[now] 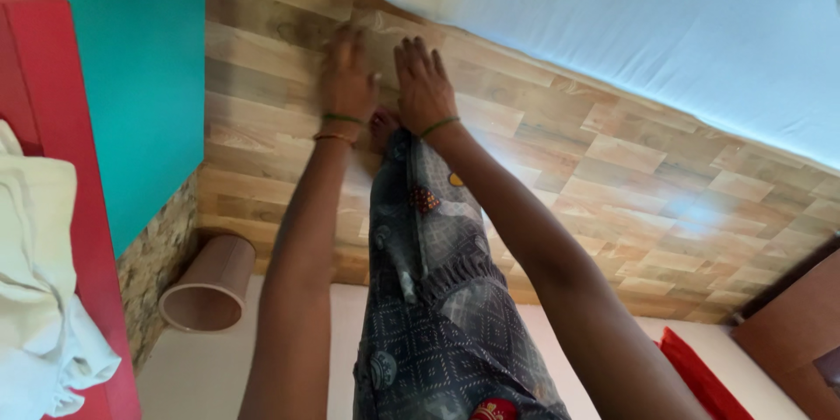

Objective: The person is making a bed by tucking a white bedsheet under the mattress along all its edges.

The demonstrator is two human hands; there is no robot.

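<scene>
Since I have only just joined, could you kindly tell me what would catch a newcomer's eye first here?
Two bare hands, the left hand and the right hand, lie flat on the wood-patterned floor at upper centre. Between the arms hangs a grey patterned cloth. At lower left lies a brown plastic bin beside the teal wall.

Both arms stretched straight forward, near parallel. Left hand (347, 79) flat, palm down, fingers spread, blurred. Right hand (423, 86) flat beside it, fingers together, grip empty. Thin bands on both wrists. Hands just apart.
</scene>
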